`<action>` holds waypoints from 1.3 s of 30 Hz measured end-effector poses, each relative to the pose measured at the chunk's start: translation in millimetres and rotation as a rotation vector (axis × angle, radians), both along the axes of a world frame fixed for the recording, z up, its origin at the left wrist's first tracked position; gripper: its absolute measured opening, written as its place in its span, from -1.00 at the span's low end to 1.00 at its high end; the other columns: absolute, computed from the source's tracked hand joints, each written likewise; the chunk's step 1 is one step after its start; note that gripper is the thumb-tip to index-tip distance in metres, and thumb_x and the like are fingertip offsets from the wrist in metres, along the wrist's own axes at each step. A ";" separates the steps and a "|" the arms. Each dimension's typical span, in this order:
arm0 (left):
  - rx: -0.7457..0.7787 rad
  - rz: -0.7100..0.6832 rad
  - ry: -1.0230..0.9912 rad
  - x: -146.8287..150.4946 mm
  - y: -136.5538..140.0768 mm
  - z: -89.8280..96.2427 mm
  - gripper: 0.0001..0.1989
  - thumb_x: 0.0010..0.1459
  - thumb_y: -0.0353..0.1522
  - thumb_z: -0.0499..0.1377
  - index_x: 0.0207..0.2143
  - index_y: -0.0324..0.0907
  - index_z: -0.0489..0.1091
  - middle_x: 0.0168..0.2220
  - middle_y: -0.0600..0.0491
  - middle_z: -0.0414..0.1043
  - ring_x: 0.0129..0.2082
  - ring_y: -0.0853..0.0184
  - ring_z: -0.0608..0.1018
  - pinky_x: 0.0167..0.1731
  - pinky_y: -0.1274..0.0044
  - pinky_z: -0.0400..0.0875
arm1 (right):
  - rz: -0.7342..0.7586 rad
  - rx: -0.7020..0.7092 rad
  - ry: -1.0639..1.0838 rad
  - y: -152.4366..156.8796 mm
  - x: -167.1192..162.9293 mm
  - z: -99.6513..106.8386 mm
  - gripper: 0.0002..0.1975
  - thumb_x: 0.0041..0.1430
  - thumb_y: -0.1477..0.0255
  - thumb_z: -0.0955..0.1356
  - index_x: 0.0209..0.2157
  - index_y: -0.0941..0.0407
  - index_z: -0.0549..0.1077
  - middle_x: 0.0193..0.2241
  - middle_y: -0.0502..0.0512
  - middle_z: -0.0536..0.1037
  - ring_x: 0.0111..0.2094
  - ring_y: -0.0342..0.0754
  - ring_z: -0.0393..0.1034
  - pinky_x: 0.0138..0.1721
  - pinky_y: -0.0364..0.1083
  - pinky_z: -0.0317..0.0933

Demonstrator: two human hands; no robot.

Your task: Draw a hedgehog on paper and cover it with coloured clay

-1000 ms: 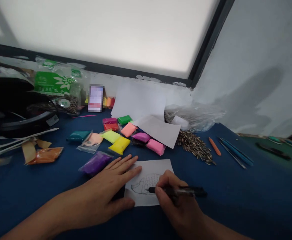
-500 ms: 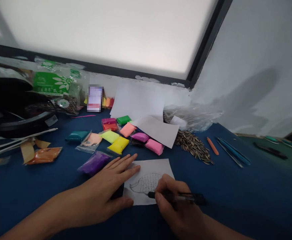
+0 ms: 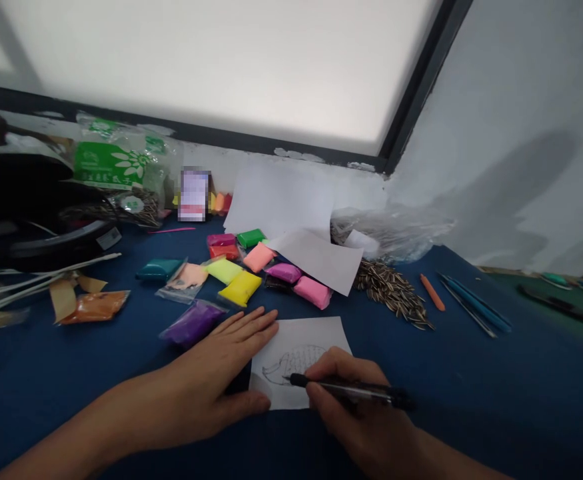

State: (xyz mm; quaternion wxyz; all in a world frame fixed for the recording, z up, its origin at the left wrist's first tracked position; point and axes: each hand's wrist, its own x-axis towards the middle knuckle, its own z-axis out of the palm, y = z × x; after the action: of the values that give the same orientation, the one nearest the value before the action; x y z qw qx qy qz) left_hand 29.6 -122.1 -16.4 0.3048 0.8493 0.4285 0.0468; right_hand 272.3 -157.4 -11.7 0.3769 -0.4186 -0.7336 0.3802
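A small white sheet of paper lies on the dark blue tabletop in front of me, bearing a pen drawing of a rounded body filled with short marks. My left hand rests flat at the sheet's left edge, fingers stretched out and thumb apart. Between the fingers and thumb of my right hand is a black pen; its tip is at the lower left outline of the drawing. That hand hides the drawing's right part. Beside my left fingers lies a purple clay packet.
Several colourful clay packets lie beyond the paper. Sunflower seeds are heaped to the right, near an orange stick and blue tweezers. Larger sheets, a phone and a green seed bag stand along the back.
The pen tip has moved slightly left and up along the drawing, with my right hand following. My left hand stays flat on the paper's edge. The whole view has shifted slightly.
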 end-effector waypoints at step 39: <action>0.046 -0.021 -0.021 3.0 1.6 3.4 -0.22 0.30 -0.10 0.17 0.44 -0.13 -0.03 0.47 -0.02 -0.20 0.45 0.00 -0.10 0.36 0.06 -0.09 | 0.047 0.043 -0.040 13.7 -22.8 -10.7 -0.94 0.22 0.50 0.32 -0.34 0.11 0.44 -0.51 -0.01 0.51 -0.50 -0.13 0.40 -0.46 -0.18 0.29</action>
State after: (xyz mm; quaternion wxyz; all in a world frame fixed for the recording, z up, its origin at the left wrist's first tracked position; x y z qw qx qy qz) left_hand 32.6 -120.5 -13.0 0.2902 0.8601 0.4149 0.0625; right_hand 249.4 -143.7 -22.3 0.3620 -0.4006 -0.7587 0.3646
